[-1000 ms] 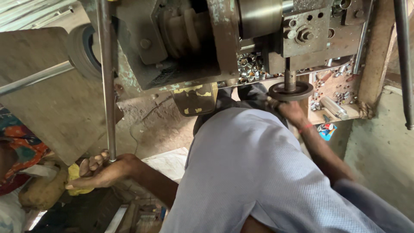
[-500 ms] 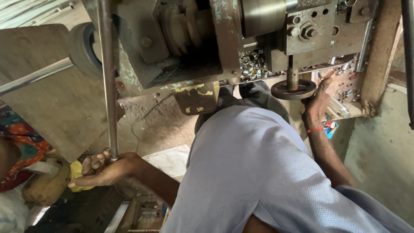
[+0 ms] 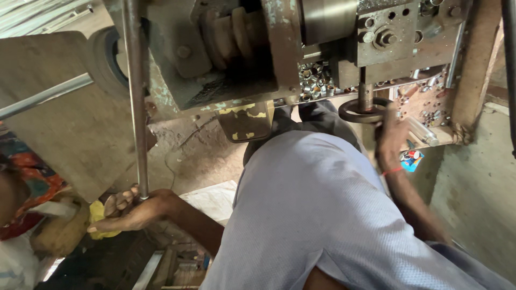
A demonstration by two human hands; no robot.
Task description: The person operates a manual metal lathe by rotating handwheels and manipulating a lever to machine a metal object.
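Observation:
My left hand (image 3: 128,210) reaches down at the lower left, its fingers curled round the lower end of a long upright metal rod (image 3: 135,96). My right hand (image 3: 391,135) is raised at the right side of a small black handwheel (image 3: 356,111), fingers on its rim; the hand is slightly blurred. The wheel sits on a short vertical shaft under a worn grey-green machine (image 3: 226,48). My light blue shirt (image 3: 317,215) fills the middle of the view and hides what lies below it.
Several small shiny metal sleeves (image 3: 313,80) lie on the machine's ledge. A wooden board (image 3: 59,107) leans at the left. Another person in colourful cloth (image 3: 21,177) sits at the left edge beside a yellow rag (image 3: 98,215). A concrete wall (image 3: 478,182) stands at the right.
My right hand has moved from under the handwheel round to its right side. My left hand has stayed at the rod's lower end.

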